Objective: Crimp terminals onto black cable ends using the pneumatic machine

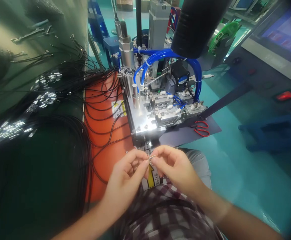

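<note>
Bright metal glare (edges blurred).

Cables [102, 113] L of machine [142, 115], pliers [202, 129] R, screen [285, 31] far R.

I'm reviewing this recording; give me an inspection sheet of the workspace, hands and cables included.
Surface: orange panel beside the metal machine; dark green surface at far left.
Job's things: small thin piece at the fingertips, too small to identify.
Clutter: wrench at upper left; red-handled tool right of the machine.
Hands: left hand and right hand pinch the piece between them.
Cables: black cables bundled at left, looping over the panel; blue tubes arch over the machine.
Surroundings: lit screen, teal floor.
</note>
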Action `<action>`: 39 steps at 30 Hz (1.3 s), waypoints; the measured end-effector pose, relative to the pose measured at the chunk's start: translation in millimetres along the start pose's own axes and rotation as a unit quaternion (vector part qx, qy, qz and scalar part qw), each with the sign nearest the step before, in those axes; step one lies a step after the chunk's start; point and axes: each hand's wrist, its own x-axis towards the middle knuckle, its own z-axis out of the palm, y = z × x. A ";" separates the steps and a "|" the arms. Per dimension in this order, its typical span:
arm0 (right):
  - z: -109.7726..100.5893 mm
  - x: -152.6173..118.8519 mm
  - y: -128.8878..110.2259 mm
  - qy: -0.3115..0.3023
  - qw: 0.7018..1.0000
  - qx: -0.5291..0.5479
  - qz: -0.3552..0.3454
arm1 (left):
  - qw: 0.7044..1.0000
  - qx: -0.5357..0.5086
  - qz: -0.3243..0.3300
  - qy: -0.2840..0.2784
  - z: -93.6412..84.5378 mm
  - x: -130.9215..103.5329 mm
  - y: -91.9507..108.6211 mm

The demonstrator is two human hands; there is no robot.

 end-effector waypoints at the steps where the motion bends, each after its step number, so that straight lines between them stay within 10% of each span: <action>1: 0.8 -0.4 0.2 0.000 1.000 0.009 0.006 | 1.000 -0.001 -0.001 0.001 0.1 0.1 -0.2; 39: 0.2 0.5 -6.0 0.024 0.999 -0.002 0.024 | 0.999 -0.027 -0.020 -0.035 -0.2 1.5 2.4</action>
